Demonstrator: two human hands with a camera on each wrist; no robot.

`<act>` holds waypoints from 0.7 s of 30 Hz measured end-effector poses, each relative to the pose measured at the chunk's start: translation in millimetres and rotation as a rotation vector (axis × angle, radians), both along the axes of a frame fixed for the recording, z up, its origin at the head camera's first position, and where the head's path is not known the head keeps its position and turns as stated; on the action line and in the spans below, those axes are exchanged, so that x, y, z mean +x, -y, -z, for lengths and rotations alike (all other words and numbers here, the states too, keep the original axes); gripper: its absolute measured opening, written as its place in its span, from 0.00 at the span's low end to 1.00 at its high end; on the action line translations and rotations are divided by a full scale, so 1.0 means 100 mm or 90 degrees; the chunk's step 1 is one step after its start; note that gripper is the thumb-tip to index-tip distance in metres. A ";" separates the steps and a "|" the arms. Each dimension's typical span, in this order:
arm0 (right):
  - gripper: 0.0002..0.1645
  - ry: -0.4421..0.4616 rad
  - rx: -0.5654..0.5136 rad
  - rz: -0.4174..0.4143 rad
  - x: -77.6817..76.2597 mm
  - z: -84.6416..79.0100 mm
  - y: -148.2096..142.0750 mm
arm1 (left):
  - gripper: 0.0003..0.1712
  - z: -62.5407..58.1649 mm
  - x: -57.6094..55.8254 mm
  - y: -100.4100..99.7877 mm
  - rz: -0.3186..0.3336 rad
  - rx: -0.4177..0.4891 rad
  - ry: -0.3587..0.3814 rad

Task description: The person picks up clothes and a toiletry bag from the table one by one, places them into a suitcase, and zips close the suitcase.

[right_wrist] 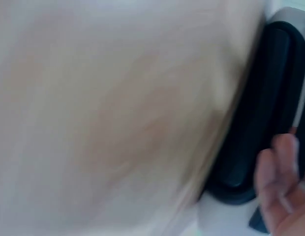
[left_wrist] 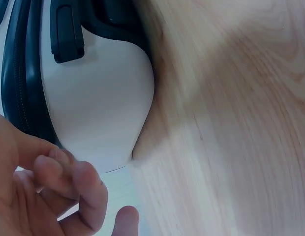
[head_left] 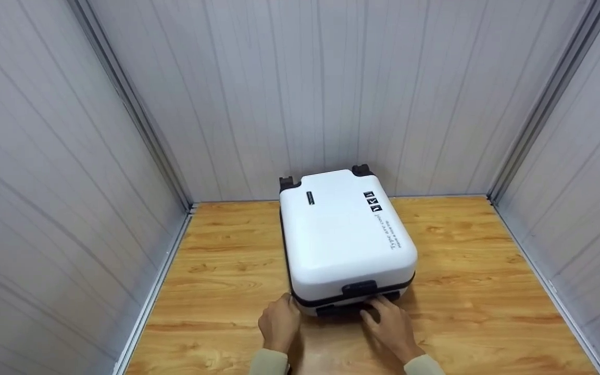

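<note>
A white hard-shell suitcase [head_left: 339,234] with black trim lies flat on the wooden floor, its wheels toward the back wall. My left hand [head_left: 280,322] is at its near left corner. There, in the left wrist view, the curled fingers of that hand [left_wrist: 54,182] pinch at the black zipper [left_wrist: 24,78]; the pull is hidden by the fingers. On the near side, my right hand [head_left: 391,323] touches the suitcase close to the zipper, its fingers loosely extended. A black carry handle [right_wrist: 260,108] is beside the right hand [right_wrist: 285,189] in the right wrist view.
Wood-patterned flooring [head_left: 216,281] spreads around the suitcase. Pale panelled walls stand at the back [head_left: 300,94], left [head_left: 55,172] and right [head_left: 581,182]. The suitcase's wheels [head_left: 362,170] are close to the back wall.
</note>
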State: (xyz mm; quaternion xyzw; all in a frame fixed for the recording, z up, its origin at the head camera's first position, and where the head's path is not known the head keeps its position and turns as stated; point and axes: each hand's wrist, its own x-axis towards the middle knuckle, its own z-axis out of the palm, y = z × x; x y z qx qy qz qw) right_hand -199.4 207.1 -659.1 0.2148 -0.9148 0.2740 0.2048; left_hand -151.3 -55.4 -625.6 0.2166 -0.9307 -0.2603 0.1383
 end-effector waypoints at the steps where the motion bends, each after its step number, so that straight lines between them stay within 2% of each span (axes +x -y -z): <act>1: 0.12 -0.039 -0.018 -0.016 0.00 0.01 -0.04 | 0.16 0.00 0.00 0.00 0.000 0.005 0.008; 3: 0.08 -0.108 -0.064 -0.019 -0.02 -0.01 -0.14 | 0.15 0.00 -0.01 0.01 0.002 0.011 0.025; 5: 0.06 -0.157 -0.126 0.013 -0.08 -0.09 -0.23 | 0.12 0.00 -0.02 0.02 0.002 0.010 0.032; 8: 0.04 -0.187 -0.219 0.100 -0.22 -0.33 -0.38 | 0.10 -0.01 -0.03 0.04 0.009 0.004 0.037; 10: 0.06 -0.181 -0.260 0.141 -0.32 -0.53 -0.46 | 0.11 -0.02 -0.04 0.04 0.014 -0.001 0.036; 12: 0.16 -0.154 -0.272 0.137 -0.42 -0.71 -0.51 | 0.11 -0.01 -0.04 0.04 0.019 -0.004 0.035; 15: 0.33 -0.057 -0.244 0.069 -0.57 -0.92 -0.53 | 0.10 0.01 -0.05 0.03 0.019 -0.005 0.030; 18: 0.47 0.072 -0.167 -0.020 -0.70 -1.01 -0.49 | 0.09 0.04 -0.06 0.03 0.016 0.001 0.028; 21: 0.56 0.145 -0.102 -0.067 -0.78 -1.03 -0.48 | 0.10 0.06 -0.06 0.01 0.015 0.009 0.034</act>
